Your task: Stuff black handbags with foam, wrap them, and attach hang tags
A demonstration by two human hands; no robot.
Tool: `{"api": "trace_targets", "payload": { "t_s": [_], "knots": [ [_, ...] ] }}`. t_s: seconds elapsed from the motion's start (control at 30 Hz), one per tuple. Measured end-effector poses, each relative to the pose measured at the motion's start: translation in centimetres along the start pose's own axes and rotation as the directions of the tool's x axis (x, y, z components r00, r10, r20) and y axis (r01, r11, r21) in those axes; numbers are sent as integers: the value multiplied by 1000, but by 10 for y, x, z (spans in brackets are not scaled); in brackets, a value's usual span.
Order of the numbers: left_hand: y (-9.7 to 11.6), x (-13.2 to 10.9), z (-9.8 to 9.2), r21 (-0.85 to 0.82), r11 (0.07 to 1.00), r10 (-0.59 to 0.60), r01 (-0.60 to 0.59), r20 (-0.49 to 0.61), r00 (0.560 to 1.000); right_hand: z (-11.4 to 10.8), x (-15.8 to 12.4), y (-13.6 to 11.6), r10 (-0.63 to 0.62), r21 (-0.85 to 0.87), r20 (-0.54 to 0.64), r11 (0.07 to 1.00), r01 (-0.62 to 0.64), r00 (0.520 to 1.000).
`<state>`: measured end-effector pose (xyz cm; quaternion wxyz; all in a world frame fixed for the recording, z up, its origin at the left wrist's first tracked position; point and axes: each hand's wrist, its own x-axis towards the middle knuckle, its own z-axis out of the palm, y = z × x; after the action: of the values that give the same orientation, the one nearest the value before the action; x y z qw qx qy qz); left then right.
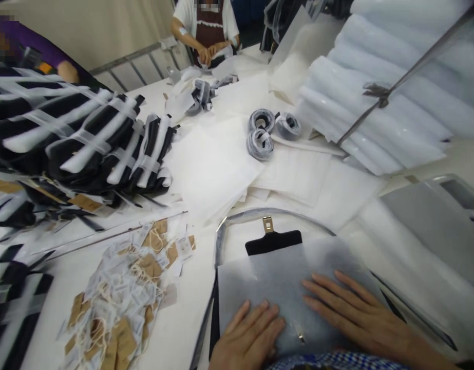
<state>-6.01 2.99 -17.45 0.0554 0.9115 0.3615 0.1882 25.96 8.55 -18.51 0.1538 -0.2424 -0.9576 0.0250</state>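
My left hand (247, 336) lies flat, fingers together, on a sheet of thin white tissue paper (275, 280). My right hand (356, 311) rests on the same sheet with its fingers stretched out and apart. The tissue covers a black bag (273, 241). The bag's black flap and gold clasp (267, 224) stick out past the sheet's far edge. A curved strap or edge of the bag (237, 218) arcs around it. Neither hand holds anything.
A heap of brown and white string tags (121, 298) lies to the left. Wrapped black bags (86, 139) are stacked far left. Three rolled grey straps (265, 131) sit on loose white sheets (209, 169). White rolls (375, 87) fill the right. Two other people work at the far end.
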Motion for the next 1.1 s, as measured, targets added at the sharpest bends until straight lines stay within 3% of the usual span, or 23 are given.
{"api": "trace_targets", "payload": {
  "t_s": [0.1,0.17,0.23,0.33,0.4,0.5,0.63,0.73,0.87,1.0,1.1],
  "knots": [
    [-12,9,-15,-11,1000,-20,21,76,997,-8,6,8,69,102,17,992,-71,997],
    [-18,20,-22,36,998,-58,56,50,997,-16,14,14,128,114,33,985,-131,991],
    [-21,31,-23,97,988,-127,124,24,992,-23,23,20,172,39,45,984,-174,984],
    [-23,43,-22,164,965,-215,205,45,976,-26,35,23,152,-95,79,985,-144,985],
    [-23,47,-23,175,958,-242,228,64,968,-26,41,23,163,-104,77,982,-154,984],
    [-23,50,-31,123,960,-260,252,54,964,-34,51,24,213,-16,7,977,-213,977],
    [-22,56,-48,-49,976,-215,213,-38,976,-57,67,29,135,131,-66,983,-125,989],
    [-20,61,-50,-116,972,-212,205,-51,976,-65,72,31,114,192,-71,976,-99,991],
    [-22,67,-35,-82,957,-281,279,-14,959,-47,71,33,173,194,72,964,-184,982],
    [-28,65,-16,-41,921,-382,388,106,918,-18,70,39,227,111,224,960,-256,948],
    [-30,62,-7,-44,906,-408,420,169,897,-7,73,41,237,80,256,961,-265,937]
  ]
}}
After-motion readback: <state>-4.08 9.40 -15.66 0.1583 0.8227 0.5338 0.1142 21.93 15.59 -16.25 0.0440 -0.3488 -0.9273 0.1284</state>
